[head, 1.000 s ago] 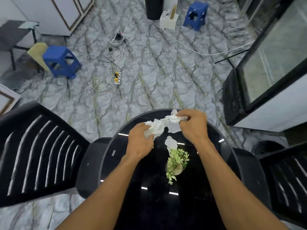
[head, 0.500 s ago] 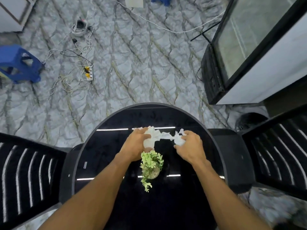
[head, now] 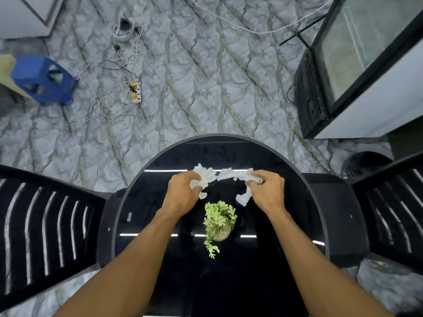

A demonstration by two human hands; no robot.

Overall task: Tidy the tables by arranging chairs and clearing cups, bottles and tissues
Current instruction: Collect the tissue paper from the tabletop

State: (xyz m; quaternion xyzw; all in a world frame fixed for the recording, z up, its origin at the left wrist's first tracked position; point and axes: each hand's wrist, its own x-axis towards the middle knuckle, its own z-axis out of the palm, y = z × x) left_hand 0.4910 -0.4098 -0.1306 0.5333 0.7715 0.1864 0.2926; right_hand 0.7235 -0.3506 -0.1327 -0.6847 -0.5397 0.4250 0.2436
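I am gathering the tissue (head: 225, 179) over the far half of the tabletop (head: 146, 202), my left hand (head: 183, 194) bunched tight on one crumpled end and my right hand (head: 266, 191) pinched on the other, so the torn white paper is stretching between them in a thin strip. I am holding it lifted and spread like this, I judge, to keep the scraps together and clear of the small potted plant (head: 218, 221) standing just nearer me, at the tabletop's middle. Loose flaps are hanging below each fist. My fingertips are curling under the paper, so I cannot see how much is wadded inside either palm, nor whether the strip is one piece or several. The chair (head: 45, 225) at the left edge and the chair (head: 389, 213) at the right are both being cut off by the frame
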